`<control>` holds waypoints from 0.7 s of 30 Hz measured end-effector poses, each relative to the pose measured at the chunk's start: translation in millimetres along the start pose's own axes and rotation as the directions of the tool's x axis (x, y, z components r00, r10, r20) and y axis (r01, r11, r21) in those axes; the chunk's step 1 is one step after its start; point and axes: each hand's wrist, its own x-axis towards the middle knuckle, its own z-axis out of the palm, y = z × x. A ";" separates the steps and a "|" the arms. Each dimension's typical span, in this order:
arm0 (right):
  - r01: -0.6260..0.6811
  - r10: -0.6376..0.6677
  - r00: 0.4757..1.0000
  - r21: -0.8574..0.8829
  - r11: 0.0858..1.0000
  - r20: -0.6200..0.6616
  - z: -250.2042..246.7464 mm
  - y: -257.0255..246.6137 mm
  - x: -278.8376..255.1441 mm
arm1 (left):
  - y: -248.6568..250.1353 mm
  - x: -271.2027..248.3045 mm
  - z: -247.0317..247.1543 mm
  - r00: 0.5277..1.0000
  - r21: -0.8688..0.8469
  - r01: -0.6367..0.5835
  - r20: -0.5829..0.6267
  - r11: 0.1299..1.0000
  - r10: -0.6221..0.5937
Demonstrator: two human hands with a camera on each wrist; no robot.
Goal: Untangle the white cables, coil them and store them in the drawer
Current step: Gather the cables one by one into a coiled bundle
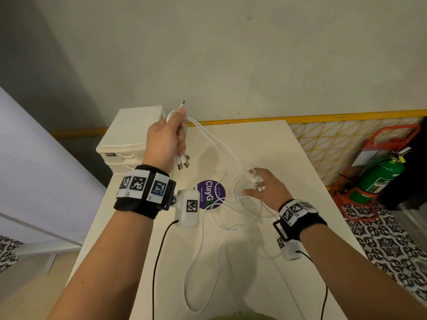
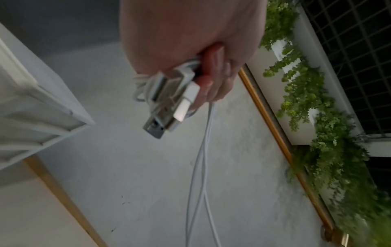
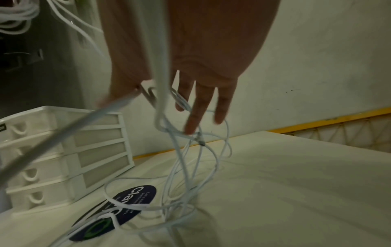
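While loose loops of the white cables (image 1: pixel 208 255) are lying on the bench (image 1: pixel 300 181) nearest me, my right hand (image 1: pixel 265 188) is reaching into the knot with fingers spread, gripping nothing firmly. Strands are running up-left to my raised left hand (image 1: pixel 165 139), fisted round the plug ends (image 2: pixel 169 107). Beyond, far left, the drawer unit (image 1: pixel 129 135) is standing shut.

Table (image 1: pixel 288 158) right half bare; cable loops (image 1: pixel 208 250) sprawl centre; drawer unit (image 1: pixel 129 135) blocks far-left corner.

The right hand (image 3: pixel 190 55) is reaching with straight fingers into tangled white cables (image 3: pixel 186 167) (drawer unit (image 3: pixel 63 150) sitting nearby).
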 end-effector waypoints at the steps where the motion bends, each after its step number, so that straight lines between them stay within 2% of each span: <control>1: 0.017 -0.016 1.000 0.030 0.999 -0.019 0.0 -1.2 -2.3 | 1.8 0.7 -1.1 1.000 -0.011 -0.008 -0.021 1.000 0.007; 4: 0.086 -0.083 0.995 0.057 0.995 -0.053 0.8 -2.8 -6.5 | 7.0 4.0 -5.9 0.996 -0.033 -0.012 -0.084 0.999 0.010; 6: 0.091 -0.084 0.993 0.098 0.991 -0.081 2.6 -4.6 -8.3 | 7.9 4.5 -8.7 0.994 0.022 -0.014 -0.109 1.000 0.017; 11: 0.027 -0.017 0.998 0.152 0.988 -0.063 6.3 -6.7 -7.5 | 3.0 0.4 -11.1 0.995 0.086 -0.016 -0.093 0.996 0.024; 15: -0.013 0.012 0.995 -0.004 1.000 -0.095 7.7 2.4 -1.5 | 0.3 -3.0 -12.2 0.995 0.089 -0.010 -0.096 0.996 0.018; 17: -0.014 0.011 0.995 -0.029 0.999 -0.102 8.1 13.3 -2.0 | 5.4 -1.5 -16.6 0.992 0.073 -0.027 -0.123 0.997 0.035; 21: -0.047 0.050 0.998 0.081 0.996 -0.032 3.5 24.5 -12.2 | 15.6 3.3 -24.7 0.982 0.085 -0.069 -0.167 0.994 0.083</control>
